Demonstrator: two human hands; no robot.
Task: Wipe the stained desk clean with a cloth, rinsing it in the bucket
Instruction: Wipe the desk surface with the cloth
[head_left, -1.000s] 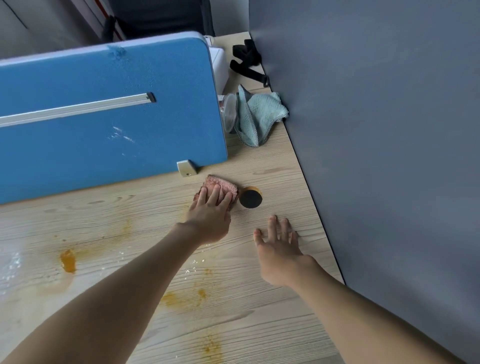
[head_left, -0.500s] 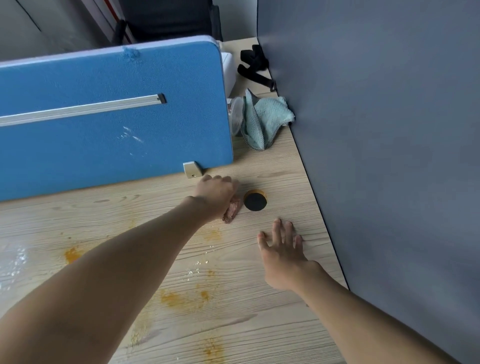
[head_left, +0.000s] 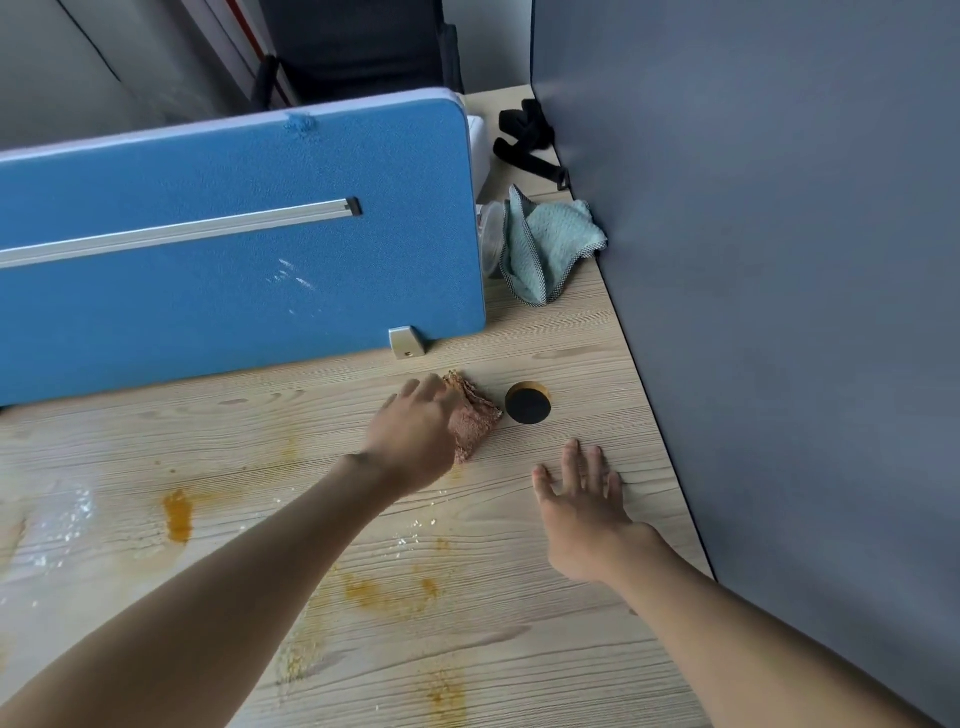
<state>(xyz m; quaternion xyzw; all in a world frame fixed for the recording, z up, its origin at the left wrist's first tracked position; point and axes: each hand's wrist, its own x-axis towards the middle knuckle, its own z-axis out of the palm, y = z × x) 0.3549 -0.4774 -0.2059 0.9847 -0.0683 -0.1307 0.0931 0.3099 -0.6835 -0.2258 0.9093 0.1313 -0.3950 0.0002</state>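
A pinkish-brown cloth (head_left: 475, 423) lies bunched on the wooden desk (head_left: 519, 649), just left of a round black cable hole (head_left: 528, 402). My left hand (head_left: 415, 434) covers the cloth's left part with bent fingers and holds it against the desk. Fingers spread, my right hand (head_left: 582, 499) rests flat on the desk to the right, below the hole, holding nothing. Orange-yellow stains (head_left: 179, 514) and smears (head_left: 384, 590) mark the desk, with a wet patch (head_left: 62, 519) at the left. No bucket is in view.
A blue partition panel (head_left: 234, 249) stands along the back of the desk. A grey wall panel (head_left: 779, 312) bounds the right side. A light green cloth (head_left: 545, 249) and a clear plastic cup (head_left: 491, 236) lie in the back corner, with a black strap (head_left: 527, 140) behind.
The left hand has shifted slightly with the cloth beside the cable hole, and more of the cloth now shows to the right of the hand. The right hand stays flat in place.
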